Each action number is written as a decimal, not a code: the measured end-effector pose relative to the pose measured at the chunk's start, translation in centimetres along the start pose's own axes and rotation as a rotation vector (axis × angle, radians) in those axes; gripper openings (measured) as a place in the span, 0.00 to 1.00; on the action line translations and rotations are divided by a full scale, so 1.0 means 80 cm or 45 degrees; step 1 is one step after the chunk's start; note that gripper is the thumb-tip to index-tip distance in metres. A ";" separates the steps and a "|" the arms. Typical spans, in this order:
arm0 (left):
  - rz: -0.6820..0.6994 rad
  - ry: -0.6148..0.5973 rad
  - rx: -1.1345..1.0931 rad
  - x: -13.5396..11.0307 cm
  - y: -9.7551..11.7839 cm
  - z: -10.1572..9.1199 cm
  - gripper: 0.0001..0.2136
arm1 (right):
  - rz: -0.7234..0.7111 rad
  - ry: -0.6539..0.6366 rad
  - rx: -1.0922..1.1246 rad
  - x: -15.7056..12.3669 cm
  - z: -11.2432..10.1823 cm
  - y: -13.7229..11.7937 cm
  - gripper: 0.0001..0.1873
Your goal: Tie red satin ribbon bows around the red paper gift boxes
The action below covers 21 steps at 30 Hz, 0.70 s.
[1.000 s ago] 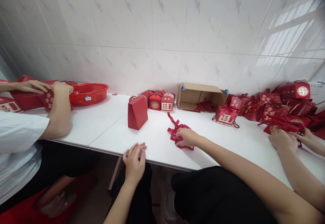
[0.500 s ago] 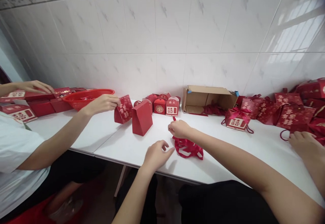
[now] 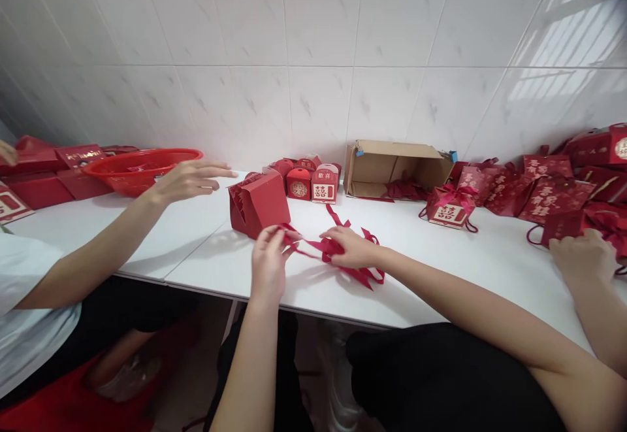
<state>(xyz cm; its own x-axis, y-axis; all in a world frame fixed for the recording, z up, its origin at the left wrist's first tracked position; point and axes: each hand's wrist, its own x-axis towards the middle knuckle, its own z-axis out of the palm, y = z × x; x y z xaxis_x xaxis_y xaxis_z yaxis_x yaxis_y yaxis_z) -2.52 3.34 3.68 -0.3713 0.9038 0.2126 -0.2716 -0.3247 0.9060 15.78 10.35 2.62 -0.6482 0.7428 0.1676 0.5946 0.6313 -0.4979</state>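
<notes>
My left hand [image 3: 269, 259] is closed, its fingertips pinching a strand of dark red ribbon [image 3: 313, 246] over the white table. That strand runs across to my right hand [image 3: 353, 248], which rests on the tangle of red ribbon [image 3: 365, 276] with its fingers bent over part of it. Just beyond my left hand stand two red gift boxes side by side: a plain-sided one [image 3: 267, 203] and, partly hidden behind it, a patterned one [image 3: 238, 206].
A co-worker's open hand [image 3: 193, 177] hovers left of the boxes, near a red plastic basin [image 3: 142, 164]. Small red boxes [image 3: 323, 183] and a cardboard box [image 3: 399, 170] line the wall. Another person's hand [image 3: 582, 252] is at right, beside piled red bags [image 3: 556, 197].
My left hand has moved up and taken a ribbon strand; my right hand has lowered onto the tangle. The co-worker's hand has let go of the patterned box, now against the plain one.
</notes>
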 end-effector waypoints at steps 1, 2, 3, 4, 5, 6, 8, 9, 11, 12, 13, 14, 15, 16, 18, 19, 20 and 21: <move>0.011 0.075 -0.227 -0.002 0.012 -0.004 0.08 | 0.027 -0.091 -0.033 -0.005 0.003 0.005 0.35; 0.045 0.132 -0.373 -0.006 0.025 -0.008 0.07 | 0.065 -0.113 -0.043 -0.010 0.006 0.010 0.38; 0.093 0.186 -0.466 -0.010 0.037 -0.013 0.06 | 0.101 -0.076 -0.031 -0.013 0.008 0.015 0.38; 0.150 0.237 -0.514 -0.015 0.050 -0.018 0.05 | 0.125 -0.004 -0.005 -0.016 0.009 0.020 0.34; 0.213 0.286 -0.529 -0.021 0.061 -0.023 0.04 | 0.137 0.084 0.023 -0.017 0.009 0.023 0.27; 0.279 0.327 -0.524 -0.027 0.071 -0.028 0.02 | 0.141 0.171 0.045 -0.017 0.007 0.025 0.19; 0.393 0.385 -0.488 -0.040 0.088 -0.034 0.02 | 0.158 0.315 0.057 -0.015 -0.001 0.022 0.10; 0.425 0.397 -0.472 -0.046 0.093 -0.036 0.03 | 0.169 0.403 0.090 -0.013 -0.007 0.018 0.10; 0.423 0.387 -0.460 -0.055 0.101 -0.038 0.05 | 0.173 0.667 0.295 -0.010 -0.023 0.004 0.09; 0.395 0.366 -0.462 -0.058 0.103 -0.039 0.05 | 0.170 0.814 0.474 -0.009 -0.033 -0.004 0.09; 0.362 0.338 -0.465 -0.060 0.104 -0.040 0.05 | 0.165 0.943 0.689 -0.008 -0.043 -0.013 0.10; 0.335 0.306 -0.467 -0.061 0.105 -0.040 0.05 | 0.157 1.041 0.913 -0.008 -0.054 -0.022 0.10; 0.315 0.277 -0.469 -0.062 0.106 -0.041 0.05 | 0.147 1.105 1.114 -0.008 -0.064 -0.031 0.11; 0.304 0.255 -0.472 -0.062 0.107 -0.043 0.05 | 0.128 1.150 1.283 -0.009 -0.074 -0.038 0.12; 0.297 0.235 -0.483 -0.061 0.107 -0.046 0.06 | 0.054 1.203 1.483 -0.012 -0.092 -0.051 0.13; 0.290 0.234 -0.489 -0.061 0.107 -0.047 0.06 | 0.000 1.227 1.515 -0.014 -0.099 -0.056 0.13; 0.285 0.237 -0.493 -0.060 0.107 -0.047 0.06 | -0.054 1.252 1.508 -0.017 -0.105 -0.060 0.13; 0.283 0.240 -0.493 -0.060 0.108 -0.048 0.06 | -0.105 1.279 1.467 -0.020 -0.109 -0.065 0.13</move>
<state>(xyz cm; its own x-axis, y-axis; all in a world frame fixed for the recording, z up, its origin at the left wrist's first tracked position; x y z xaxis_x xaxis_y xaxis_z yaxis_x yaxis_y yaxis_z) -6.46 -4.86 9.05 -0.6027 0.7460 0.2831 -0.4646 -0.6166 0.6356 17.85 7.85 12.34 0.2015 0.8541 0.4795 -0.4142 0.5179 -0.7485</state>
